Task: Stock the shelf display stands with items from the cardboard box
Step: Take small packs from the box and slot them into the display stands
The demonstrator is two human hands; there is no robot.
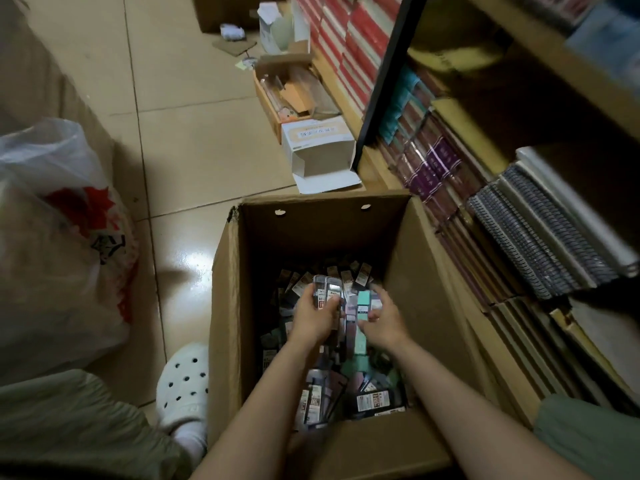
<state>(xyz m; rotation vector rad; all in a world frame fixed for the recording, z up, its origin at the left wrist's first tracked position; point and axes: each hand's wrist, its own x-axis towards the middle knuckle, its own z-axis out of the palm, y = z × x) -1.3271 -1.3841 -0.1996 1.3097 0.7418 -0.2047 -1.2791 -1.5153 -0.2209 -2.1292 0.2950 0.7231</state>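
1. Two hands reach deep inside the cardboard box [311, 230]: left hand [313, 317] grips a grey packet [325, 289], right hand [382, 323] pinches a teal packet [363, 303].
2. Box walls rise on every side of both grips (loose packets [370, 400] beneath); shelf [450, 216] touches the right wall.

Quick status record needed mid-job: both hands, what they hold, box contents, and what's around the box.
left hand: inside the cardboard box, grips a bunch of small packs
right hand: inside the box, holds a teal pack
box contents: many loose small packs, layer low in the box
shelf: right of the box, notebooks stacked
floor left: plastic bag, white clog
floor behind: open white carton
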